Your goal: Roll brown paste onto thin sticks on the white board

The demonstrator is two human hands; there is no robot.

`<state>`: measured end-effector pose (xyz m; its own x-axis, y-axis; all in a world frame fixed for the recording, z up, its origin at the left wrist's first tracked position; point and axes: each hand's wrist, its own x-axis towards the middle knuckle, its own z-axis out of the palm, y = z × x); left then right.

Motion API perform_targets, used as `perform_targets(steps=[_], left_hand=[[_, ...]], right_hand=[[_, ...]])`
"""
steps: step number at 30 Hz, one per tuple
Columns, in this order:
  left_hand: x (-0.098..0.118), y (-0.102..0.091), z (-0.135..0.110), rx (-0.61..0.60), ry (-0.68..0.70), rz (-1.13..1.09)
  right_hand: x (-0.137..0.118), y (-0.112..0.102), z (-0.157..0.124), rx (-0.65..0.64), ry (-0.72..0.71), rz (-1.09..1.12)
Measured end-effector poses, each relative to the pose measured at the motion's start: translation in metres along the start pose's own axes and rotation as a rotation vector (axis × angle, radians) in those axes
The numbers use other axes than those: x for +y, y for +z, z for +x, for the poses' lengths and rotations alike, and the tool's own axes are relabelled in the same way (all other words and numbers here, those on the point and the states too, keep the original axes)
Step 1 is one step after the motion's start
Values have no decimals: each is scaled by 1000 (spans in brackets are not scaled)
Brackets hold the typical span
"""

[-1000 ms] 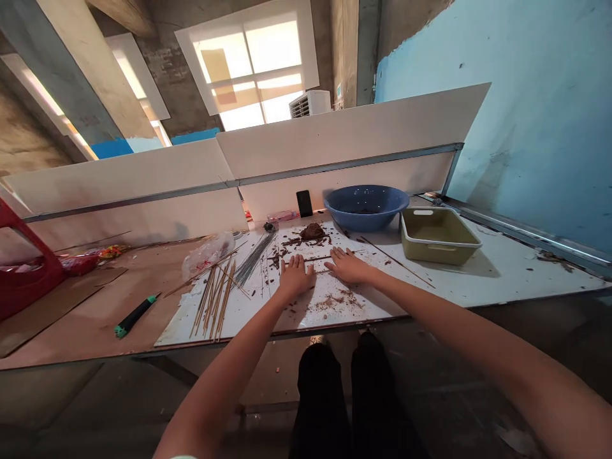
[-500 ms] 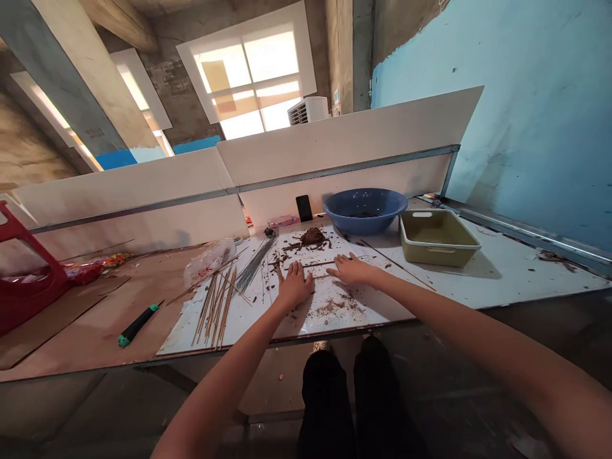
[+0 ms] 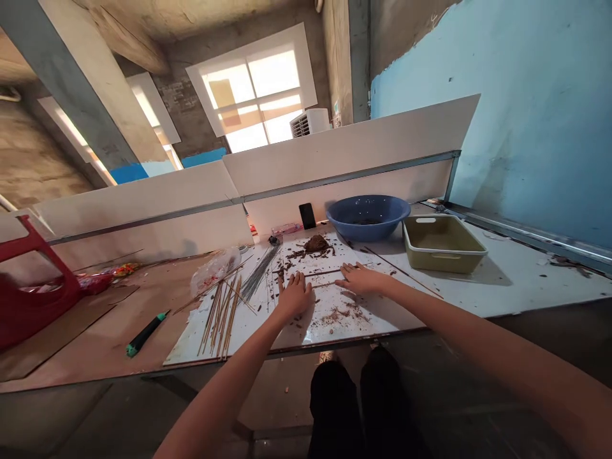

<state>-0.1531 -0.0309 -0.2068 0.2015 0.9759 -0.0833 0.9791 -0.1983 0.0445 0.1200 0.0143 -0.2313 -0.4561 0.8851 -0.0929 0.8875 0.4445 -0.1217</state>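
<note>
My left hand [image 3: 294,294] and my right hand [image 3: 361,278] lie palm down, fingers stretched out, on a white board [image 3: 248,319] on the table. Between and under them runs a thin brown-coated stick [image 3: 323,273], which both palms press on. A lump of brown paste [image 3: 316,243] sits just beyond the hands, with crumbs scattered around. Bare bamboo sticks [image 3: 220,309] lie in a loose bundle to the left, and thinner grey sticks [image 3: 258,271] fan out behind them.
A blue basin [image 3: 368,215] and an olive tray [image 3: 442,242] stand at the back right. A black phone [image 3: 306,215] leans on the white partition. A green-handled tool [image 3: 146,333], a plastic bag [image 3: 213,268] and a red stool [image 3: 29,280] are on the left.
Both hands slid a little toward me and back over the stick. The camera tilted slightly, shifting the scene down and right.
</note>
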Motion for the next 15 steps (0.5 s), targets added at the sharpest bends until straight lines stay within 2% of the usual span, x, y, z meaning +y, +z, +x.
perform_targets(steps=[7,9,13,15], left_hand=[[14,-15,18,-19,-106,-24],[13,-9,13,-12,-109,-28],[3,8,-3,7,-45,-28],[1,7,-1,-6,-38,-20]], right_hand=[[-5,-20,16,-21,89,-10],[-3,-15,10,-11,94,-10],[3,1,-7,23,-19,-35],[2,0,-6,9,-15,-54]])
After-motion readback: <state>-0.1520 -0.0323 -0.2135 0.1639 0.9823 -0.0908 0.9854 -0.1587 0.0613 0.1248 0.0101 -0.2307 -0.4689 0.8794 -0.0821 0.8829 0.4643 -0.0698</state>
